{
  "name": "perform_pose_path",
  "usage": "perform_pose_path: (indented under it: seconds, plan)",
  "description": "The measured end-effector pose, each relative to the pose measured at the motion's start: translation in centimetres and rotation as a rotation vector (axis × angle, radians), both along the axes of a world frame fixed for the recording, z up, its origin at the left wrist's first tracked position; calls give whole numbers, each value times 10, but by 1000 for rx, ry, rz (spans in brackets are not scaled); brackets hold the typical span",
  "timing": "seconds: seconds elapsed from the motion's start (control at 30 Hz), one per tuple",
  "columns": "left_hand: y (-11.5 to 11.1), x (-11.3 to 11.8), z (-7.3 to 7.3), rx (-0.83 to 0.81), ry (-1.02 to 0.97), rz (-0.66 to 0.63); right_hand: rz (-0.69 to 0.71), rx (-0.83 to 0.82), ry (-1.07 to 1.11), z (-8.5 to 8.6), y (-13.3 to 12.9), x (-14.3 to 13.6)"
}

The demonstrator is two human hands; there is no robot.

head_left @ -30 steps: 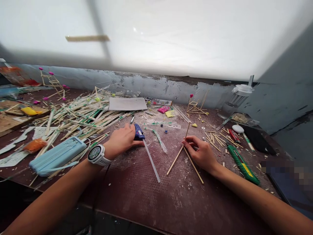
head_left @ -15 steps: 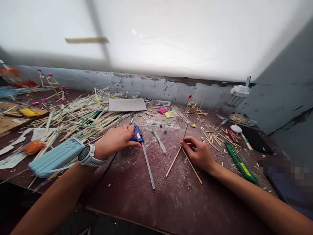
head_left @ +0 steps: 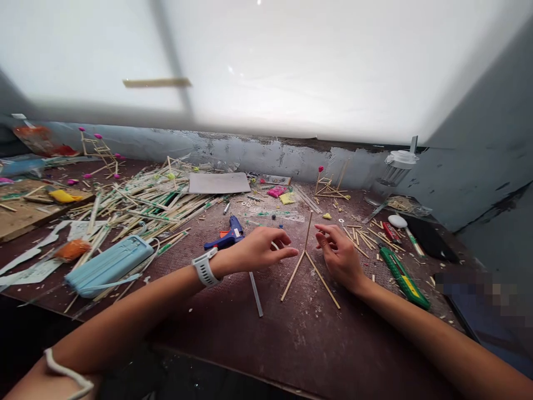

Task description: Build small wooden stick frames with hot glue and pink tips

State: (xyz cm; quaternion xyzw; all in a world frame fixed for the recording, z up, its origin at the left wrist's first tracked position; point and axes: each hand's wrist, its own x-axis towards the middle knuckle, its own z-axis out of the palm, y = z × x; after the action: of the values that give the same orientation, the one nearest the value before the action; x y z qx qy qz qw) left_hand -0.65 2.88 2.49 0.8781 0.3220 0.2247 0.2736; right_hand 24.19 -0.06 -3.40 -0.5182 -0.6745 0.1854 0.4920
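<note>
Three thin wooden sticks (head_left: 308, 236) meet in a Y shape on the dark red tabletop (head_left: 233, 339). My left hand (head_left: 260, 249) is just left of where they meet, thumb and fingers apart and nothing in them. To the right of the upper stick is my right hand (head_left: 339, 255), its fingers loosely curled and apart, with a small gap to the stick. A blue glue gun (head_left: 227, 236) lies behind my left hand. Its clear glue stick (head_left: 256, 294) shows below the hand, and the part between is hidden.
Piled sticks (head_left: 137, 194) spread across the left, behind a light-blue power bank (head_left: 110, 264). A green utility knife (head_left: 403, 278), a red lighter (head_left: 391, 232) and short stick pieces (head_left: 364, 240) lie right. Small stick frames (head_left: 331, 189) stand at the back.
My left hand has left the glue gun and moved right, beside the sticks. My right hand has let go of the joined sticks and its fingers have opened. The view has shifted slightly.
</note>
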Motion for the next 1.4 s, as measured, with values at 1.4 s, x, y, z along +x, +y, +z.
perform_pose_path:
  seconds: [1.4]
  plan:
    - [12,50,-35,-47,-81,-18,42,341,-160,94,1,9]
